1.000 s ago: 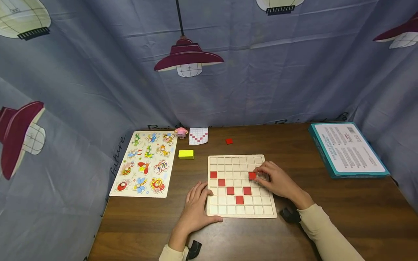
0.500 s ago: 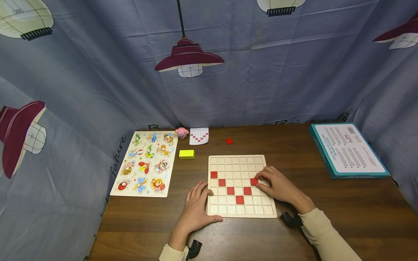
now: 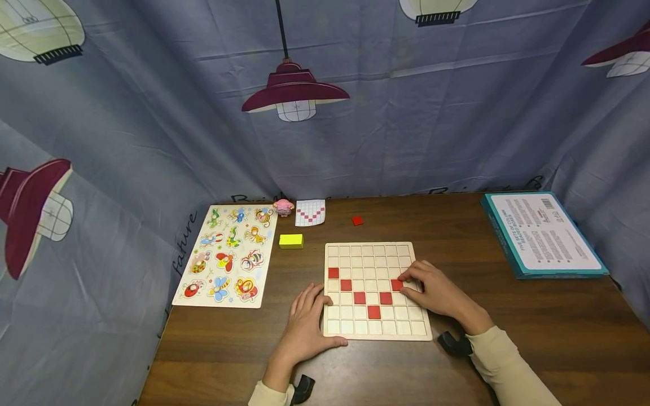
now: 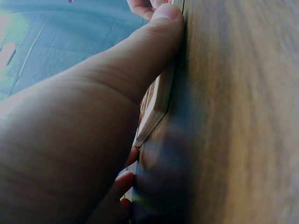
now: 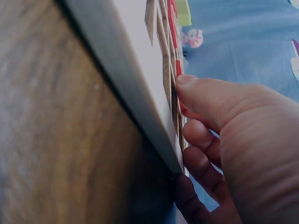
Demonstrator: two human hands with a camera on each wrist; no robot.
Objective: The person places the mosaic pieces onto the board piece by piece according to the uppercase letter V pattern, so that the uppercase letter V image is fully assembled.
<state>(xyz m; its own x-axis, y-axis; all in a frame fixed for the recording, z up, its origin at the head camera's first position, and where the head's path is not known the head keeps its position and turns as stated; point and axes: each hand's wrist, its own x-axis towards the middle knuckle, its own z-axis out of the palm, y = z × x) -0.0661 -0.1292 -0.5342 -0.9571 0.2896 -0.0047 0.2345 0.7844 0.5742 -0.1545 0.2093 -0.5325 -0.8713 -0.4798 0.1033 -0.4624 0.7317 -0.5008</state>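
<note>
A wooden grid board (image 3: 354,326) lies flat on the table, with several red square tiles (image 3: 374,312) in its cells forming part of a V. At its near left corner rests my left hand (image 3: 303,324), fingers spread along the left side and thumb against the front edge. My right hand (image 3: 435,290) pinches another red tile (image 3: 395,285) over a cell on the right side of the grid. In the right wrist view, the thumb (image 5: 201,91) meets the tile low at the board's surface; whether it lies fully in its cell cannot be told.
A loose red tile (image 3: 358,220) lies behind the board, near a pattern card (image 3: 310,213) and a pink figurine (image 3: 283,207). A yellow block (image 3: 291,241) and an insect picture board (image 3: 219,265) are to the left. Far right lies a teal box (image 3: 545,234).
My right hand has shifted slightly toward me and right, bringing its red tile one row nearer and down at the grid. My left hand has stayed at the board's corner.
</note>
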